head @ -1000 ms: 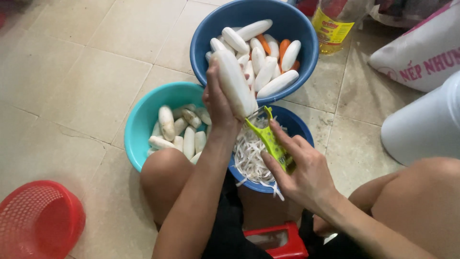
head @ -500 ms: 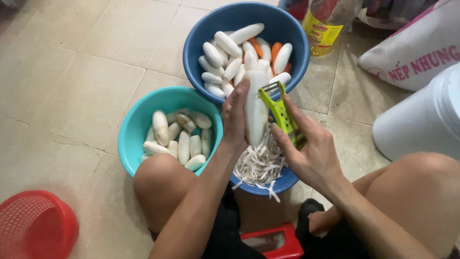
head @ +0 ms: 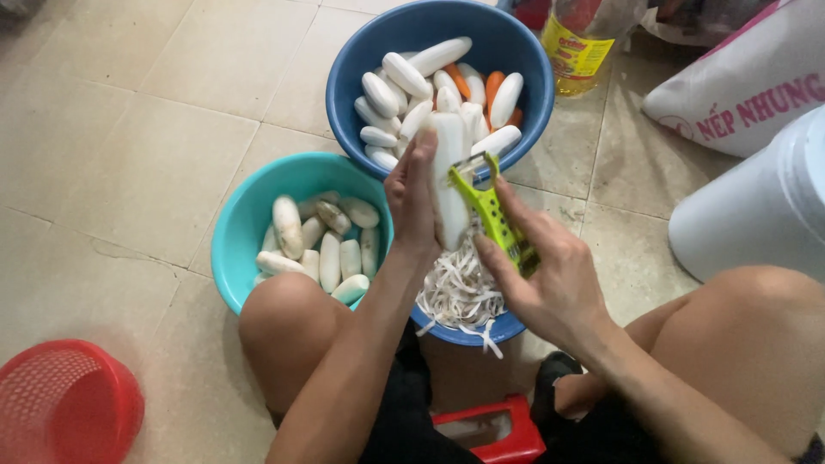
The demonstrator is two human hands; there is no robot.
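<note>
Gripping a peeled white radish [head: 449, 176] upright, the left hand [head: 412, 193] had its fingers wrapped narrowly around the root's left side, leaving the right face bare for the blade. Just right of those fingers, the right hand [head: 550, 275] held a green peeler [head: 494, 210], fingers closed along its handle, the head touching the radish near its top. Below the fingers of both hands lay a heap of white shreds [head: 455, 292] in a small blue bowl [head: 481, 331], likely set there to catch what fell. Beyond the fingertips stood a large blue basin [head: 361, 77] of more radishes and a few carrots [head: 494, 86]. Left of the left fingers, a teal basin [head: 241, 223] held unpeeled pieces. A red basket [head: 60, 412] sat well apart on the tiled floor [head: 129, 129].
</note>
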